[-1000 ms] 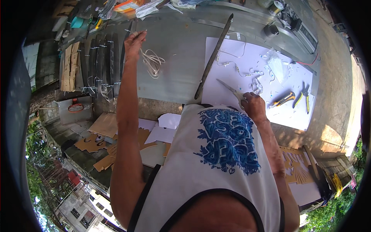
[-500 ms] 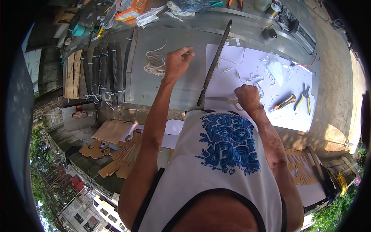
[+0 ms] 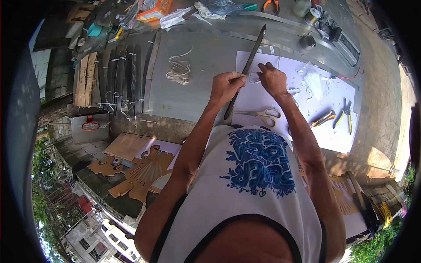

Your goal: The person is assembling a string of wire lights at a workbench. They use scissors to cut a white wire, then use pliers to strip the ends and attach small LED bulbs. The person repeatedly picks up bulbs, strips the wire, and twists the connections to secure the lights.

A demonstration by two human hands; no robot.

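A long dark strip (image 3: 251, 55) lies aslant on the table, along the left edge of a white sheet (image 3: 302, 118). My left hand (image 3: 224, 90) is closed in a pinch at the strip's middle; whatever sits between its fingertips is too small to make out. Just right of the strip, my right hand (image 3: 273, 81) hovers over the sheet with thumb and forefinger apart, near a thin pale wire (image 3: 278, 53). Scissors with cream handles (image 3: 268, 117) rest on the sheet below my hands. A bundle of white cord (image 3: 179, 72) lies to the left.
A yellow-black utility knife (image 3: 323, 119), pliers (image 3: 346, 115) and a clear plastic bag (image 3: 313, 79) lie on the sheet among small scraps. Several dark strips tied with white (image 3: 127, 76) sit at left. Cans (image 3: 307, 41) and an orange box (image 3: 153, 11) stand at the back.
My left hand has moved right and down, from beside the cord to the dark strip. My right hand has left the scissors and gone up and left, its fist loosened.
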